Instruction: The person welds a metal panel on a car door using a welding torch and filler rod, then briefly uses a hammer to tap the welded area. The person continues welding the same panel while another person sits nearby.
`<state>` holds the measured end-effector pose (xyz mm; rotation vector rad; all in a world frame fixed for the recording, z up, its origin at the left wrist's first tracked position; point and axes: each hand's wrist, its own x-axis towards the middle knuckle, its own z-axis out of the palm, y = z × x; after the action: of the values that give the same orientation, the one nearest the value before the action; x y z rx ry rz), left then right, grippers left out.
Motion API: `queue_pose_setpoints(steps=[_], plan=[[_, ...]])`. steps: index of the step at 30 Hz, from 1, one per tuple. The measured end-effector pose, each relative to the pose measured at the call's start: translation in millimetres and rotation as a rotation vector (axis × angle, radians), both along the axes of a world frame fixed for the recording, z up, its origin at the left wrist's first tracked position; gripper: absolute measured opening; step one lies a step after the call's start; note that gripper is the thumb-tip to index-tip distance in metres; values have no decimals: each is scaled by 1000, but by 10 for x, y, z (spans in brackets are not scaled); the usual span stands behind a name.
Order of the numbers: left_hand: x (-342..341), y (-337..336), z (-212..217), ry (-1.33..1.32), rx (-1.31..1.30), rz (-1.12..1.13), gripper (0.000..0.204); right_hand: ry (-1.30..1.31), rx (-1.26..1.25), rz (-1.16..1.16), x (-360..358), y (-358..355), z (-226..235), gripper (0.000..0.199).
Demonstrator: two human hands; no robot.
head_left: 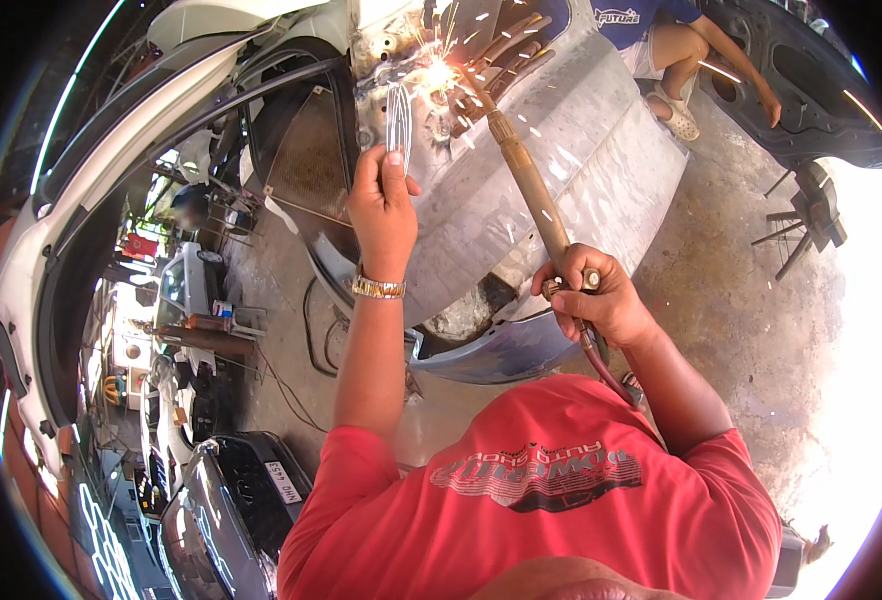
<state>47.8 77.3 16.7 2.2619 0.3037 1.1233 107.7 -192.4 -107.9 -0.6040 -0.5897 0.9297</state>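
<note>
My right hand is wrapped round the valve end of a brass gas torch. Its tip points up and to the left, where a bright flame throws sparks over bare metal. A dark red hose runs from the torch's rear down toward my body. Pinched upright between thumb and fingers of my left hand is a long loop of thin shiny wire. Its upper end stands just left of the flame; glare hides whether they touch. Both lie over a grey bare-metal car panel.
At upper right sits another person in blue, close to a dark car panel. A small stool stands on the concrete floor. White bodywork curves along the left. A dark car is at lower left. Cables trail nearby.
</note>
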Motion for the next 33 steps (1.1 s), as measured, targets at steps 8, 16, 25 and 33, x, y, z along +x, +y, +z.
queue_pose_setpoints(steps=[8,16,25,33], plan=[[8,7,8,10,14,15,22,2,1,3,-3,1,-6,28],[-2,8,8,36,-28,31,25,7,4,11,3,2,-15,28],[-10,1,31,-8,17,15,22,-2,-3,7,-3,0,6,28],[-22,30,11,-4,22,19,22,5,-1,5,-1,5,-2,28]])
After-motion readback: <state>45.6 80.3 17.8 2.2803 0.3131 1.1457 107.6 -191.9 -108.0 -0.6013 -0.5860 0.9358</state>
